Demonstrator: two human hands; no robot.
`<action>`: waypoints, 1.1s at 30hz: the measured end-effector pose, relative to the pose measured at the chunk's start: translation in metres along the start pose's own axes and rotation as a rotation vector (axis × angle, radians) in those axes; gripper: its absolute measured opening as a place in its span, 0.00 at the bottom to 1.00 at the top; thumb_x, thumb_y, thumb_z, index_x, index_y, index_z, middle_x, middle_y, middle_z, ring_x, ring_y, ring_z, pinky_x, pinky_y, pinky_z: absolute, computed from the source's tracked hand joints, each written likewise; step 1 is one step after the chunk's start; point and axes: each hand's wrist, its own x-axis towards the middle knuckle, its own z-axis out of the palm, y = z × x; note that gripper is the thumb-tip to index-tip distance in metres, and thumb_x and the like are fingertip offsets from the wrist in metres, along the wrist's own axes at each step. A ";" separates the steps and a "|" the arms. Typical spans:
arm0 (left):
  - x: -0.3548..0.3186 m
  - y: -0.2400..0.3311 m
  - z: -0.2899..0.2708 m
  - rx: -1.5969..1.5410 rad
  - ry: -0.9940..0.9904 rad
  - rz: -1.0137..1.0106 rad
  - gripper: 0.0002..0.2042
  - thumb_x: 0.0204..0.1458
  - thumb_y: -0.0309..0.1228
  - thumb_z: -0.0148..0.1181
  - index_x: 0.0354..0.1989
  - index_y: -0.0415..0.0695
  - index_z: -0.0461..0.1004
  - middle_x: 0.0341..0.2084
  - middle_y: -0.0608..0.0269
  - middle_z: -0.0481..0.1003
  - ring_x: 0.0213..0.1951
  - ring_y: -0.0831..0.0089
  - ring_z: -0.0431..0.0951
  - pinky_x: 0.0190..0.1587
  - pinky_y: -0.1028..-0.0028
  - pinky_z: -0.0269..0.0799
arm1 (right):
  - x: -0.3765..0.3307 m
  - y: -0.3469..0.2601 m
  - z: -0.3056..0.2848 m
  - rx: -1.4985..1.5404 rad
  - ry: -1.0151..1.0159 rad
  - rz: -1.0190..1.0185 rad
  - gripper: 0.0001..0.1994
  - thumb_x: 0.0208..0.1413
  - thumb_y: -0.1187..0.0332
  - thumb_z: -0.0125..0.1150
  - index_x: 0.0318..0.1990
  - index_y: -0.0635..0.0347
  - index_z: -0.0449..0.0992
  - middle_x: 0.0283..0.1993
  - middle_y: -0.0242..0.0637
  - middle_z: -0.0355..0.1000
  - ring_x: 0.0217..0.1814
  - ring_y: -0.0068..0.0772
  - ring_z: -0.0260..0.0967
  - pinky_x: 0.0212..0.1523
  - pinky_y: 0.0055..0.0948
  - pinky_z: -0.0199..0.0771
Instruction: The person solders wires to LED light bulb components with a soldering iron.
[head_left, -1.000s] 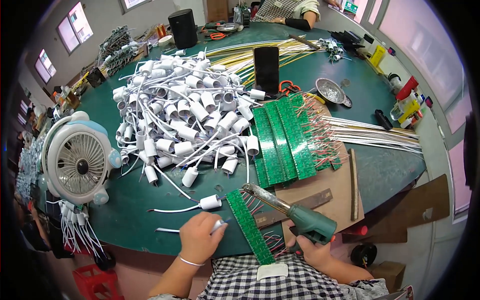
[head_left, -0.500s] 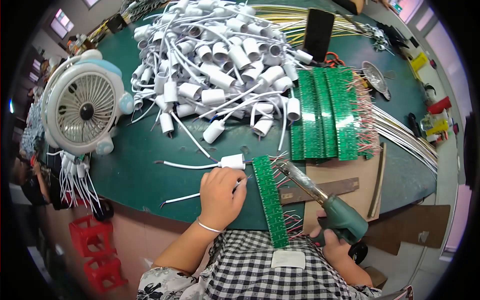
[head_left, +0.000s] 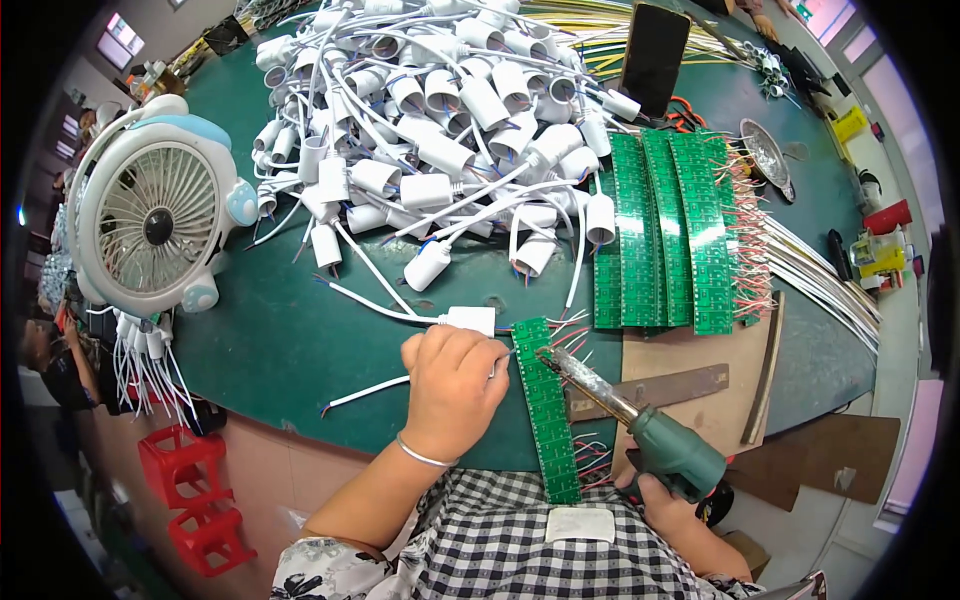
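My left hand point(head_left: 455, 385) is closed around a white cable point(head_left: 368, 394), whose stripped tail sticks out to the left. The cable's other end is mostly hidden by my fingers, close to the edge of a narrow green circuit board strip point(head_left: 548, 420). Just beyond my knuckles lies a white cylindrical lamp holder point(head_left: 470, 319) with its own cable. My right hand point(head_left: 662, 500) grips the green handle of a soldering gun point(head_left: 672, 455). The gun's metal tip is over the strip's upper part, near my left fingertips; whether it touches is unclear. Red and white wires fan out from the strip's right side.
A large pile of white lamp holders point(head_left: 430, 150) covers the far table. Stacked green boards point(head_left: 660, 235) stand right of it, by a dark phone point(head_left: 655, 62). A brown bar point(head_left: 650, 390) lies under the gun. A fan point(head_left: 160, 225) stands at left.
The soldering gun's tip has moved left, from the wires beside the strip to over the strip itself. My left hand has shifted slightly right, nearer the strip. The nearby lamp holder's cable has swung.
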 end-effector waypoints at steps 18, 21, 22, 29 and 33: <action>0.023 0.005 -0.002 0.150 -0.131 -0.041 0.05 0.34 0.26 0.61 0.20 0.48 0.71 0.55 0.63 0.65 0.58 0.53 0.56 0.54 0.52 0.45 | 0.009 -0.006 0.004 -0.066 -0.017 0.173 0.20 0.56 0.64 0.57 0.51 0.69 0.66 0.36 0.42 0.71 0.30 0.29 0.70 0.34 0.26 0.70; 0.024 0.003 -0.002 0.125 -0.156 -0.058 0.05 0.34 0.26 0.61 0.19 0.48 0.71 0.55 0.63 0.65 0.58 0.52 0.57 0.54 0.52 0.45 | 0.009 -0.001 0.002 -0.184 -0.072 0.104 0.18 0.56 0.66 0.57 0.50 0.68 0.67 0.36 0.40 0.70 0.30 0.28 0.69 0.34 0.26 0.70; 0.024 0.002 -0.002 0.109 -0.165 -0.068 0.05 0.34 0.26 0.61 0.19 0.49 0.71 0.55 0.64 0.66 0.58 0.52 0.57 0.54 0.52 0.45 | 0.010 -0.002 0.003 -0.237 -0.065 0.087 0.18 0.56 0.66 0.57 0.50 0.68 0.66 0.36 0.39 0.70 0.30 0.27 0.69 0.34 0.26 0.70; 0.025 0.000 -0.002 0.071 -0.174 -0.080 0.05 0.34 0.26 0.61 0.19 0.48 0.71 0.54 0.63 0.66 0.58 0.52 0.57 0.55 0.51 0.44 | 0.010 -0.002 0.004 -0.365 -0.086 0.052 0.16 0.57 0.67 0.57 0.48 0.68 0.67 0.35 0.37 0.69 0.30 0.26 0.69 0.34 0.26 0.71; 0.024 0.000 -0.002 0.053 -0.183 -0.089 0.05 0.34 0.26 0.61 0.19 0.48 0.71 0.54 0.63 0.66 0.58 0.51 0.57 0.56 0.52 0.44 | 0.012 -0.006 0.006 -0.425 -0.102 0.020 0.14 0.57 0.68 0.56 0.47 0.68 0.68 0.34 0.37 0.69 0.30 0.26 0.68 0.33 0.26 0.70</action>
